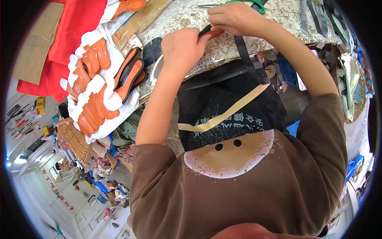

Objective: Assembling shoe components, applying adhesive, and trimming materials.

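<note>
My left hand (182,49) and my right hand (236,19) meet above the worktable's near edge. Both are closed on an orange-brown insole (215,35) with a black edge; most of it is hidden by the fingers. A black strip (242,49) runs down from beside my right hand toward the black apron (223,99) on my lap; its upper end is hidden. Scissors with green handles (260,6) lie partly behind my right hand. Left of my left hand, several black-edged insoles (131,75) are stacked at the table edge.
Many orange-brown insoles with white ends (93,111) lie overlapped on white cloth at the left, beside red material (81,32) and cardboard (38,44). Black strips (314,18) lie at the far right of the worn worktable (175,14). A pale yellow strap (227,115) crosses the apron.
</note>
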`<action>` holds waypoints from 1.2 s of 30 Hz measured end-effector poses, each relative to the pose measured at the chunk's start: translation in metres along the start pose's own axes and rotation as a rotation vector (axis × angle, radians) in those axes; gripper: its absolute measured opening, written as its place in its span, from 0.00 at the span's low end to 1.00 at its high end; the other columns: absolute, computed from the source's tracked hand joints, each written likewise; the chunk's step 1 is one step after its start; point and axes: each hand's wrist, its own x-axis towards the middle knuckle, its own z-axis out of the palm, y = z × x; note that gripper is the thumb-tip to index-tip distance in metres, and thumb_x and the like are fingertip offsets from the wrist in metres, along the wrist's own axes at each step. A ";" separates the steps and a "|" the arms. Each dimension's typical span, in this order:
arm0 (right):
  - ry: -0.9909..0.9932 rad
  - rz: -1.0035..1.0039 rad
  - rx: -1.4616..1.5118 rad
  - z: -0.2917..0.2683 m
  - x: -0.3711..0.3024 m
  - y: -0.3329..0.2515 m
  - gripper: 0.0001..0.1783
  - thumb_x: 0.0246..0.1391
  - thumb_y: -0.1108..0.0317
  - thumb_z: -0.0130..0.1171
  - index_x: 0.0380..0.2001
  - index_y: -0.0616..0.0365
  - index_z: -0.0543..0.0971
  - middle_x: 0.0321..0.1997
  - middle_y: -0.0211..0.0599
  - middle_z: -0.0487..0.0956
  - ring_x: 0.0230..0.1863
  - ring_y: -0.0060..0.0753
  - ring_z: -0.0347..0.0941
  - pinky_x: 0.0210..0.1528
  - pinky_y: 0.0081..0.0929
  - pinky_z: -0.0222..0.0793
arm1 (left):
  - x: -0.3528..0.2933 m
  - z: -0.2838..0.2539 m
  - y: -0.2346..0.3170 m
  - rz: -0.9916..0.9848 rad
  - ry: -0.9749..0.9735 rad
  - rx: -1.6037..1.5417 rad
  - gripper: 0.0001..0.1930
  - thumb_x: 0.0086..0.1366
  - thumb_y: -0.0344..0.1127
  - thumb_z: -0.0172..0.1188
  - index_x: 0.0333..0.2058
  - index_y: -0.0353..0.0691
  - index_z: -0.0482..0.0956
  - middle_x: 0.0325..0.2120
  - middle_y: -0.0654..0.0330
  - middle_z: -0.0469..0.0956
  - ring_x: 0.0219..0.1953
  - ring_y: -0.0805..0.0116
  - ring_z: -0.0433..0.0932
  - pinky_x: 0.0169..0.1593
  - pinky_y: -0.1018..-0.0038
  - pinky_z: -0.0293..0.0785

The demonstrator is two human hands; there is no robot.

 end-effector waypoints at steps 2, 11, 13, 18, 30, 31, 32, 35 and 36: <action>0.053 0.046 0.092 0.020 -0.008 0.006 0.11 0.53 0.65 0.64 0.28 0.59 0.74 0.37 0.36 0.73 0.34 0.45 0.75 0.34 0.39 0.70 | 0.013 -0.005 0.008 -0.024 -0.152 0.078 0.23 0.62 0.56 0.58 0.27 0.39 0.83 0.25 0.53 0.81 0.30 0.50 0.81 0.33 0.58 0.75; -0.001 0.529 0.696 -0.042 -0.017 -0.045 0.28 0.54 0.58 0.68 0.16 0.58 0.60 0.15 0.24 0.53 0.20 0.18 0.49 0.22 0.25 0.46 | -0.035 -0.062 0.002 0.197 -0.146 -0.220 0.18 0.61 0.49 0.61 0.25 0.38 0.80 0.22 0.54 0.78 0.29 0.51 0.79 0.31 0.58 0.73; 0.017 0.540 0.819 -0.057 -0.022 -0.060 0.28 0.56 0.59 0.66 0.15 0.55 0.59 0.17 0.18 0.54 0.22 0.13 0.48 0.22 0.23 0.43 | -0.056 -0.079 -0.001 0.192 -0.088 -0.288 0.17 0.60 0.48 0.63 0.25 0.38 0.79 0.21 0.55 0.76 0.27 0.52 0.78 0.29 0.59 0.71; 0.146 0.555 1.001 -0.045 -0.030 -0.078 0.27 0.57 0.56 0.66 0.15 0.55 0.63 0.16 0.14 0.56 0.20 0.11 0.47 0.21 0.21 0.40 | -0.090 -0.094 -0.020 0.099 0.043 -0.511 0.15 0.58 0.43 0.67 0.24 0.36 0.77 0.17 0.56 0.70 0.23 0.53 0.73 0.26 0.65 0.67; 0.730 0.353 1.197 -0.038 0.016 -0.138 0.03 0.58 0.74 0.62 0.35 0.61 0.78 0.26 0.21 0.74 0.26 0.06 0.63 0.27 0.09 0.53 | -0.117 -0.087 -0.005 -0.245 0.587 -1.393 0.13 0.69 0.38 0.60 0.38 0.32 0.80 0.26 0.70 0.76 0.28 0.83 0.67 0.32 0.82 0.64; 0.709 0.358 1.172 -0.038 0.023 -0.145 0.03 0.58 0.75 0.62 0.34 0.62 0.78 0.27 0.22 0.75 0.27 0.07 0.65 0.28 0.09 0.55 | -0.115 -0.085 -0.005 -0.246 0.640 -1.451 0.12 0.70 0.38 0.60 0.37 0.33 0.79 0.26 0.71 0.75 0.28 0.83 0.67 0.32 0.82 0.63; 0.687 0.369 1.144 -0.036 0.029 -0.151 0.03 0.58 0.76 0.62 0.34 0.62 0.78 0.29 0.24 0.77 0.28 0.07 0.67 0.29 0.09 0.57 | -0.112 -0.082 -0.005 -0.247 0.691 -1.514 0.12 0.70 0.38 0.59 0.36 0.34 0.79 0.26 0.72 0.75 0.28 0.84 0.66 0.31 0.83 0.61; 0.677 0.438 1.168 -0.030 0.042 -0.170 0.03 0.57 0.76 0.63 0.32 0.63 0.78 0.27 0.24 0.77 0.28 0.07 0.68 0.29 0.09 0.59 | -0.107 -0.083 -0.002 -0.252 0.762 -1.513 0.11 0.71 0.38 0.58 0.33 0.35 0.78 0.26 0.73 0.74 0.27 0.85 0.64 0.30 0.84 0.60; 0.693 0.438 1.153 -0.027 0.045 -0.174 0.03 0.57 0.75 0.64 0.31 0.63 0.79 0.26 0.23 0.77 0.27 0.07 0.67 0.29 0.09 0.58 | -0.106 -0.082 0.000 -0.252 0.805 -1.516 0.11 0.71 0.38 0.58 0.33 0.36 0.78 0.26 0.73 0.74 0.27 0.86 0.64 0.31 0.84 0.59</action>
